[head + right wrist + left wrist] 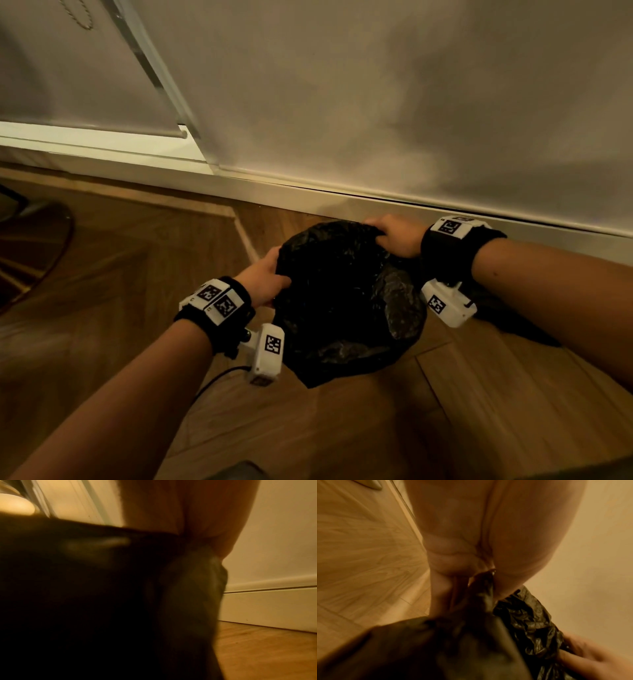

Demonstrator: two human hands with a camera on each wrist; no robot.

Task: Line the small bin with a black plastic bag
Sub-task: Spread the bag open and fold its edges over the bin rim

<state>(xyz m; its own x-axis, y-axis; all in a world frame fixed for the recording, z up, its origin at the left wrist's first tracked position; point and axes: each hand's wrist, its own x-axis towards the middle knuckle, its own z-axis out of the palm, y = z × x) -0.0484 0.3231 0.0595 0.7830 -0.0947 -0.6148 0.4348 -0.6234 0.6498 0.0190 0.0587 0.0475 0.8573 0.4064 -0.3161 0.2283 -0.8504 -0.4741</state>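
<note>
A crinkled black plastic bag [346,298] is draped over the small bin on the wooden floor near the wall; the bin itself is hidden under the plastic. My left hand [265,279] grips the bag's edge on its left side. In the left wrist view the black plastic [485,588] is pinched between thumb and fingers of that left hand [462,563]. My right hand [394,236] clutches the bag's far right edge. The right wrist view is filled by the blurred bag [102,595] below my right hand [197,520].
A white skirting board [308,195] and pale wall run right behind the bin. A door frame [164,85] stands at the back left. A dark curved object [34,246] lies at the far left on the floor. A black cable [219,375] trails from my left wrist.
</note>
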